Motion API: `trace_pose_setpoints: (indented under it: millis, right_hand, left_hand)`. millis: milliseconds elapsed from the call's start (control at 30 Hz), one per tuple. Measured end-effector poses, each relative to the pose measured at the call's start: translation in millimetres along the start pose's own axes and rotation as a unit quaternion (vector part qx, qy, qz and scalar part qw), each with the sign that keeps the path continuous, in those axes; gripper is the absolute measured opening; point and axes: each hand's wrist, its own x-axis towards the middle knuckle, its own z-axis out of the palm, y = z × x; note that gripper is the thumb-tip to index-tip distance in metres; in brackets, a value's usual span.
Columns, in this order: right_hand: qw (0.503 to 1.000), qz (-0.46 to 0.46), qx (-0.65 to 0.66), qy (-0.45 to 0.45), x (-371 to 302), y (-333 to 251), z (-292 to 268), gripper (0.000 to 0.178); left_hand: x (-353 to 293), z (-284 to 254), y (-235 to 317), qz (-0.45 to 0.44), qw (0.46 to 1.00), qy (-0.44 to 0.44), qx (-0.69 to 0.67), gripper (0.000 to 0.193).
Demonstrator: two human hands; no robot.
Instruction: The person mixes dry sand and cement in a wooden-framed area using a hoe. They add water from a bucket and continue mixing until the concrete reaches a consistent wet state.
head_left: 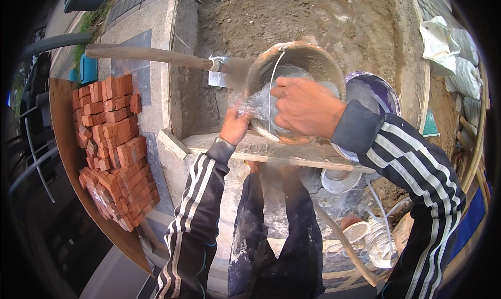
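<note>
Left hand (236,126) grips the tilted bucket (308,56) rim to steady it; right hand (305,107) clamps its near edge. Shovel (156,55) lies beside; bricks (112,147) stacked well apart.

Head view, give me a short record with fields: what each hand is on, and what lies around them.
Left hand: gripping the near rim of a mud-caked bucket
Right hand: inside the bucket, on a crumpled clear plastic bag
Bucket handle: thin wire, arching over the opening
Behind bucket: shovel with wooden handle, lying on the ground
Person's left: stack of red bricks on a board
Person's right: white sacks
</note>
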Motion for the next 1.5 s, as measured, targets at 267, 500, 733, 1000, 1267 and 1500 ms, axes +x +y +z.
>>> trace_pose_setpoints:
  millis: [267, 500, 733, 1000, 1267, 1500]
  right_hand:
    - [0.996, 0.041, -0.03, -0.07, -38.1, -11.1, -11.3, 0.02]
    - [0.986, 0.042, -0.009, -0.163, -5.4, -26.7, -0.2, 0.019]
    - [0.967, 0.026, -0.003, -0.254, 4.6, -33.7, 4.2, 0.015]
    - [0.974, 0.192, -0.04, -0.111, -76.7, 9.4, -6.7, 0.015]
    - [0.878, 0.441, 0.048, -0.182, -250.6, 25.4, 172.9, 0.023]
    - [0.865, 0.412, -0.013, -0.286, -199.3, 6.4, 318.4, 0.025]
  left_hand:
    - [-7.9, -22.6, 27.3, -0.055, 0.997, -0.046, -0.017, 0.024]
    - [-7.6, -2.9, 12.4, -0.037, 0.998, 0.005, -0.044, 0.025]
    - [-18.9, 2.5, 3.6, -0.057, 0.998, 0.0, -0.037, 0.027]
    - [-33.4, -5.8, 0.8, -0.113, 0.987, 0.017, -0.114, 0.027]
    - [-30.5, -14.9, -1.4, -0.185, 0.974, 0.013, -0.128, 0.02]
    - [-37.9, -26.9, -21.6, -0.216, 0.97, 0.022, -0.113, 0.018]
